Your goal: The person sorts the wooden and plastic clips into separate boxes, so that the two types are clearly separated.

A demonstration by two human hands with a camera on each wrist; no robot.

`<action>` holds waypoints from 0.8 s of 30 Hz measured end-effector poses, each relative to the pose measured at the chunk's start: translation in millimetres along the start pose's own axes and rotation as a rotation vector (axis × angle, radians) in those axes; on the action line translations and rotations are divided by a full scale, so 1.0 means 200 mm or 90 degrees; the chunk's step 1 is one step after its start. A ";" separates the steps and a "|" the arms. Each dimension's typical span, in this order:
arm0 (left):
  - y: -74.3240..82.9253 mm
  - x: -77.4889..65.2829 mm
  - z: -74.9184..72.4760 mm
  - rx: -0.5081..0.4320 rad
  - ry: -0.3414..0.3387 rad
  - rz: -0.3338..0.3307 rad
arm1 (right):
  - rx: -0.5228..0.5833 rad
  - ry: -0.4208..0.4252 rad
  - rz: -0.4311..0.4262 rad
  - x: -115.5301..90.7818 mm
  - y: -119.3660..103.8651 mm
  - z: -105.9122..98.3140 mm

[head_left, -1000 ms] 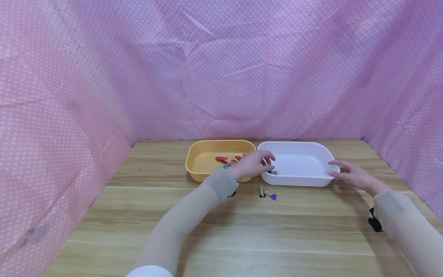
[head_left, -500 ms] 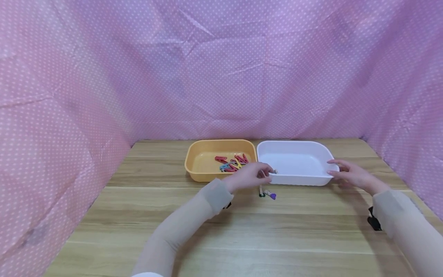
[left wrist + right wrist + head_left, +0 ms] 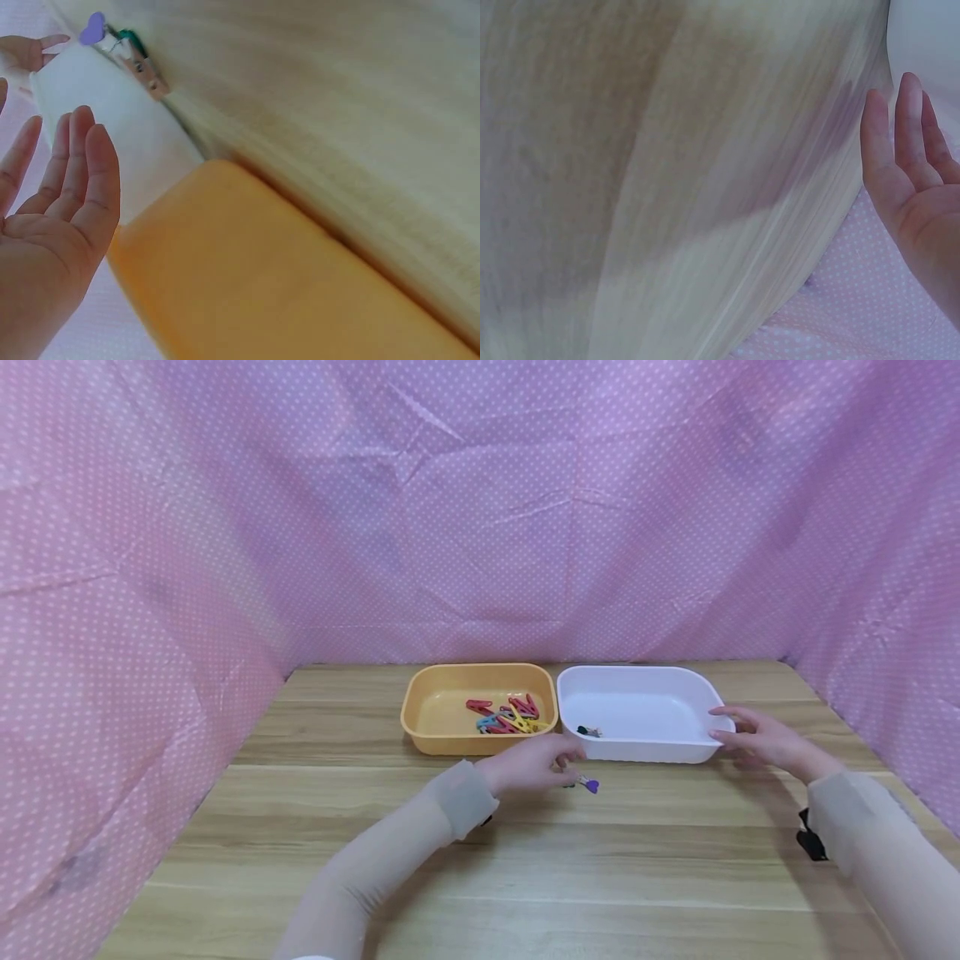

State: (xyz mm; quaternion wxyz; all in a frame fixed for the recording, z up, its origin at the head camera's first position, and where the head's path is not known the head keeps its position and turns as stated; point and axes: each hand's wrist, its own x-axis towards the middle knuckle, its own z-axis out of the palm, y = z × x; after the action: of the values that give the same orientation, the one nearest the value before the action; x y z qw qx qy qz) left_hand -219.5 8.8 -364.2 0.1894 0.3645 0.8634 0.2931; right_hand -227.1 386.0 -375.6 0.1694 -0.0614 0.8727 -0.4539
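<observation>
My left hand [image 3: 534, 764] reaches low over the table in front of the two tubs, fingers extended and nothing held. Close to its fingertips lie two small wooden clothespins: one with a purple heart [image 3: 592, 786], the other with a green ornament [image 3: 132, 39]. In the head view the hand mostly covers the green one. My right hand [image 3: 765, 742] rests its fairly straight fingers at the right end of the white tub [image 3: 652, 752]. Inside that tub, at its near left corner, sits a clothespin with a dark ornament [image 3: 589, 732].
Left of the white tub, close against it, stands a yellow tub [image 3: 450, 744] with several red, blue and yellow plastic clothespins [image 3: 517, 718]. Both tubs are toward the back of the wooden table [image 3: 600, 877]. A pink dotted cloth [image 3: 480, 527] hangs behind and at the sides.
My left hand has come from over the white tub's left end toward me and down to the clothespins on the table. The right hand stays at the white tub's end.
</observation>
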 end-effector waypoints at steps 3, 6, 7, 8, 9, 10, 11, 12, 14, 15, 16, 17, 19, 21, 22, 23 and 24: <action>-0.02 0.00 0.02 0.023 -0.001 -0.008 | 0.000 -0.001 0.001 0.00 0.00 0.00; -0.03 0.00 0.04 0.065 -0.011 -0.013 | -0.005 -0.002 0.002 -0.01 0.00 0.00; -0.03 0.00 0.04 0.079 -0.016 -0.011 | -0.007 -0.003 0.002 -0.01 0.00 0.00; -0.04 0.00 0.05 0.085 -0.024 -0.011 | -0.008 -0.002 0.004 -0.01 0.00 0.00; -0.04 0.00 0.05 0.088 -0.032 -0.009 | -0.011 -0.004 0.003 -0.01 0.00 0.00; -0.04 0.00 0.05 0.088 -0.040 -0.012 | -0.011 -0.003 0.005 -0.01 0.00 0.00; -0.04 0.00 0.06 0.086 -0.046 -0.015 | -0.012 -0.005 0.004 -0.01 0.00 0.00; -0.04 0.00 0.06 0.084 -0.053 -0.017 | -0.011 -0.003 0.007 0.00 0.00 0.00; -0.04 0.01 0.06 0.079 -0.063 -0.023 | -0.011 -0.003 0.007 0.00 0.00 0.00; -0.04 0.01 0.07 0.079 -0.065 -0.025 | -0.011 -0.005 0.005 0.00 0.00 0.00; -0.05 0.01 0.07 0.082 -0.066 -0.028 | -0.010 -0.003 0.007 0.00 0.00 0.00; -0.05 0.01 0.07 0.085 -0.068 -0.029 | -0.011 -0.005 0.005 0.00 0.00 0.00; -0.05 0.02 0.08 0.089 -0.070 -0.032 | -0.012 -0.004 0.004 0.00 0.00 0.00; -0.05 0.03 0.08 0.090 -0.069 -0.035 | -0.012 -0.005 0.005 0.00 0.01 -0.01; -0.05 0.03 0.08 0.091 -0.069 -0.036 | -0.012 -0.004 0.005 0.00 0.01 -0.01; -0.05 0.03 0.08 0.092 -0.068 -0.036 | -0.012 -0.004 0.004 0.00 0.00 -0.01; -0.05 0.04 0.08 0.090 -0.068 -0.037 | -0.012 -0.004 0.003 0.00 0.00 -0.01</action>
State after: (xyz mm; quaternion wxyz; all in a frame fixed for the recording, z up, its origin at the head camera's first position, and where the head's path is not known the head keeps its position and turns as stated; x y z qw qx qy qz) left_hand -221.4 13.9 -383.8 0.2174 0.3668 0.8807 0.2062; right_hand -227.8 387.4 -375.5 0.1723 -0.0622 0.8766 -0.4449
